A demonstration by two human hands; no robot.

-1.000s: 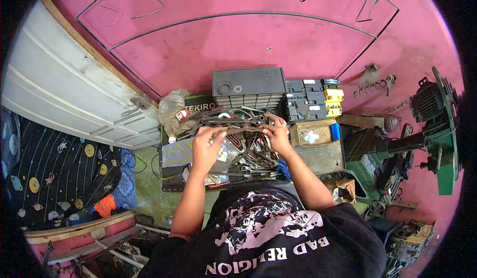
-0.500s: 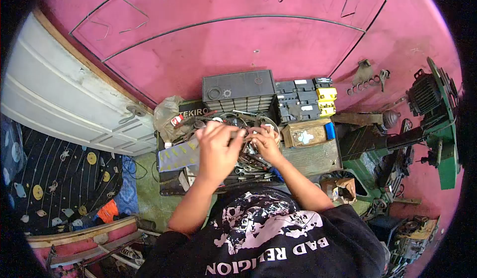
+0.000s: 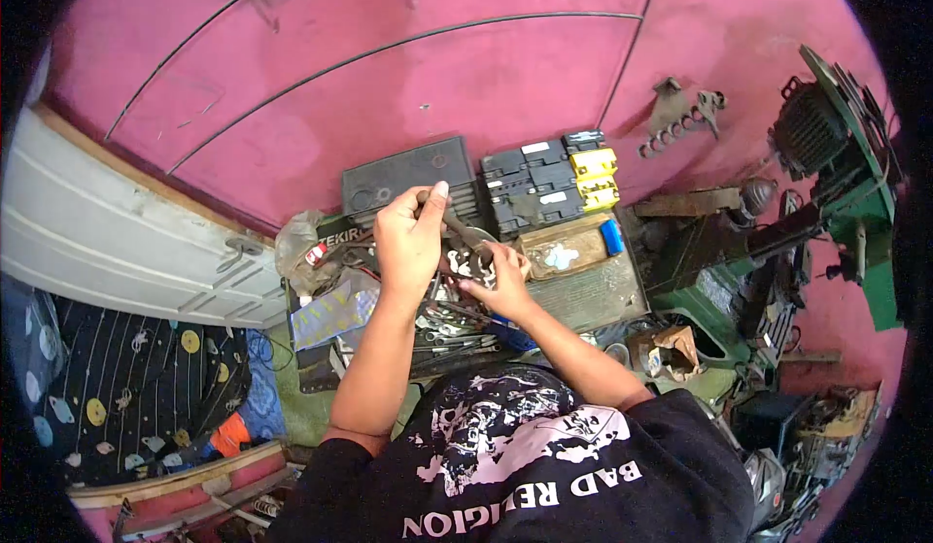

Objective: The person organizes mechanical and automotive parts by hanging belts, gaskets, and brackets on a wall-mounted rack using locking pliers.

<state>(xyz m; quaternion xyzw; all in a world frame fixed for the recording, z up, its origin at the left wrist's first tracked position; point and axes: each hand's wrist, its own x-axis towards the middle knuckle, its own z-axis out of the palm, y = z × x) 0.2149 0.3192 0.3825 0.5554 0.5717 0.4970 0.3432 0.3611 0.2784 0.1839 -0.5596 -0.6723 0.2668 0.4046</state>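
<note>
Over the far edge of a cluttered tool tray point(image 3: 313, 376), a person's left hand point(image 3: 408, 237) is closed around a dark metal tool point(image 3: 465, 230) with the thumb raised. The tool's shaft slants down toward the right hand point(image 3: 501, 279). That hand lies just beside the left, with its fingers curled down into a pile of wrenches point(image 3: 447, 327) that fills the middle of the tray. Whether it grips anything there cannot be told. The dark metal tool is lifted clear of the pile near the tray's far edge, in front of a grey drawer cabinet point(image 3: 403, 179).

A silver-and-yellow patterned card point(image 3: 335, 310) lies at the tray's left edge. Beyond it is a black case lettered TEKIRO point(image 3: 335, 240), with a crumpled plastic bag point(image 3: 294, 235) touching it. Black battery blocks point(image 3: 535, 188) with yellow caps point(image 3: 595, 176) stand to the right of the cabinet. A wooden box point(image 3: 564, 250) sits just in front of them at the tray's far right corner, with a blue object point(image 3: 612, 237) against its side.

A green machine point(image 3: 855, 203) stands well apart on the right. A white ribbed shutter point(image 3: 117, 242) runs along the left, and a pink wall point(image 3: 389, 77) scored with dark lines rises behind everything. The person wears a black printed T-shirt point(image 3: 525, 465).
</note>
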